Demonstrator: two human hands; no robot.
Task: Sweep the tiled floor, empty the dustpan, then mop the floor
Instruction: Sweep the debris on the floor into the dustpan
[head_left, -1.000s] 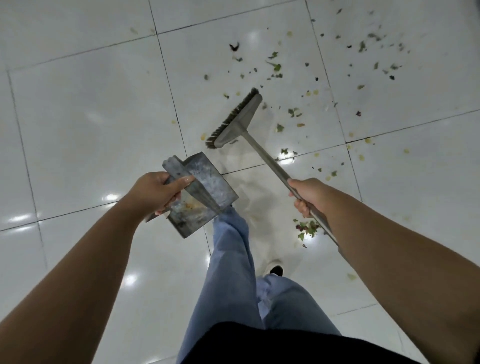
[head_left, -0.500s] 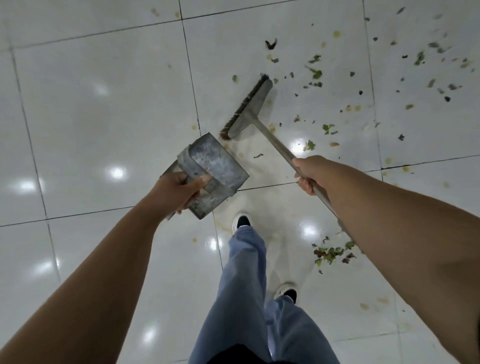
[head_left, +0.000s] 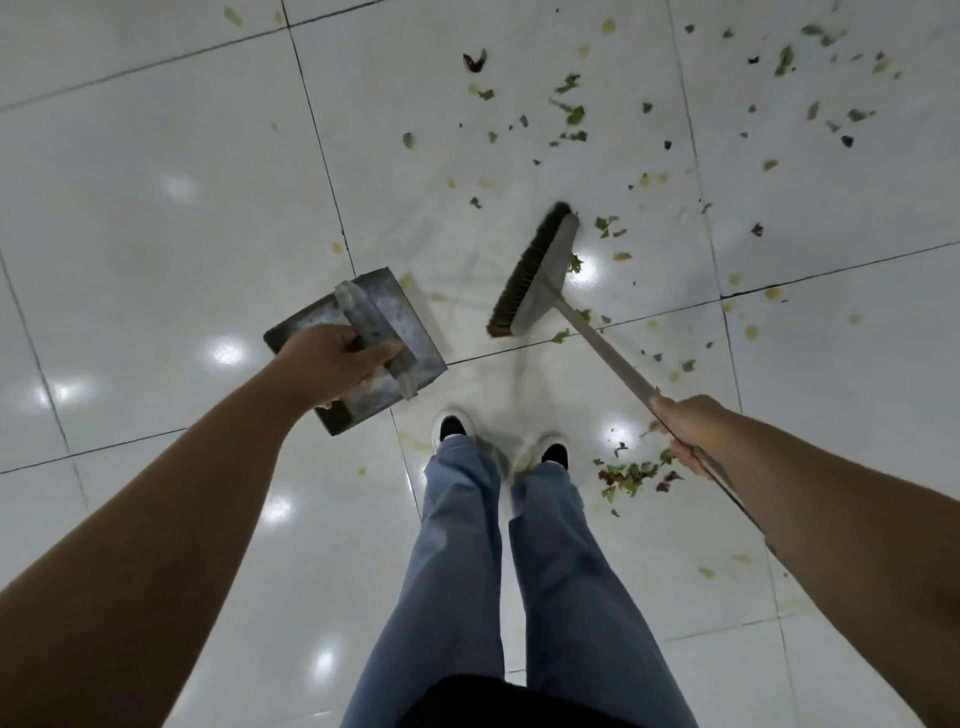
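Observation:
My left hand (head_left: 335, 364) grips the handle of a grey metal dustpan (head_left: 395, 317), held above the white tiled floor (head_left: 156, 218) just left of centre. My right hand (head_left: 685, 428) holds the long pale handle of a broom. The broom head (head_left: 535, 273) with dark bristles is down near the floor ahead of my feet, to the right of the dustpan. Green and dark leaf scraps (head_left: 574, 111) lie scattered over the tiles ahead and to the right. A small swept pile of scraps (head_left: 631, 475) lies just right of my right shoe.
My legs in blue jeans (head_left: 498, 571) and white shoes (head_left: 457, 426) stand at the centre bottom. Yellowish stains (head_left: 771, 293) dot the tiles to the right. Ceiling lights reflect as bright spots on the glossy floor (head_left: 226, 351).
The broom head has swung back toward me and to the right. The dustpan has dropped lower and its handle now points away. My feet have come together.

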